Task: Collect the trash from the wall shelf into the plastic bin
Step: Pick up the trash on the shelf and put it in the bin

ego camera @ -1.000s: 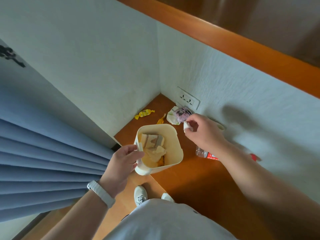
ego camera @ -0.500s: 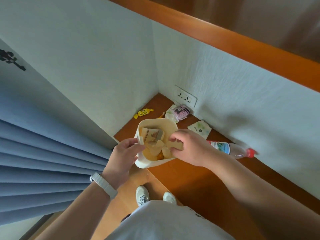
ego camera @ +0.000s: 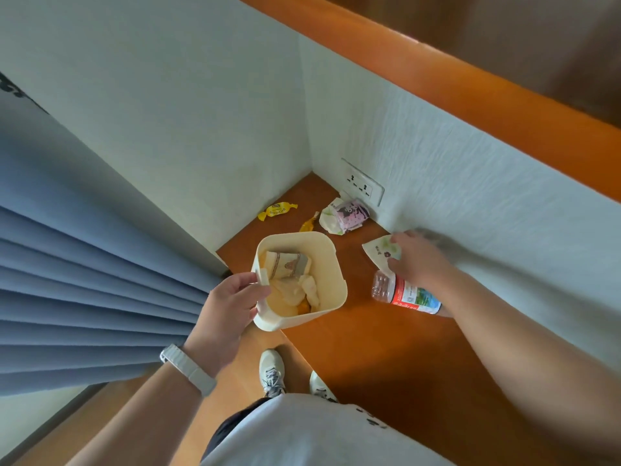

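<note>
My left hand (ego camera: 225, 309) grips the near rim of the cream plastic bin (ego camera: 331, 287), held at the edge of the orange wall shelf (ego camera: 376, 348); wrappers and tissue lie inside it. My right hand (ego camera: 418, 257) rests over a white flowered paper packet (ego camera: 378, 248) by the wall, fingers spread and touching it. A clear plastic bottle with a red label (ego camera: 403, 294) lies partly under my right wrist. Further back lie a purple-and-white wrapper (ego camera: 344, 215), a small orange wrapper (ego camera: 309, 224) and a yellow candy (ego camera: 277, 210).
A white wall socket (ego camera: 362, 186) sits just above the shelf in the corner. White walls close the shelf on two sides, with an orange wooden ledge (ego camera: 437, 82) above. A blue curtain (ego camera: 84, 280) hangs at the left. My shoes (ego camera: 272, 371) stand on the floor below.
My right hand picked up a small white scrap by the purple wrapper, dropped it into the bin, then moved right to the flowered packet. The left hand kept holding the bin.
</note>
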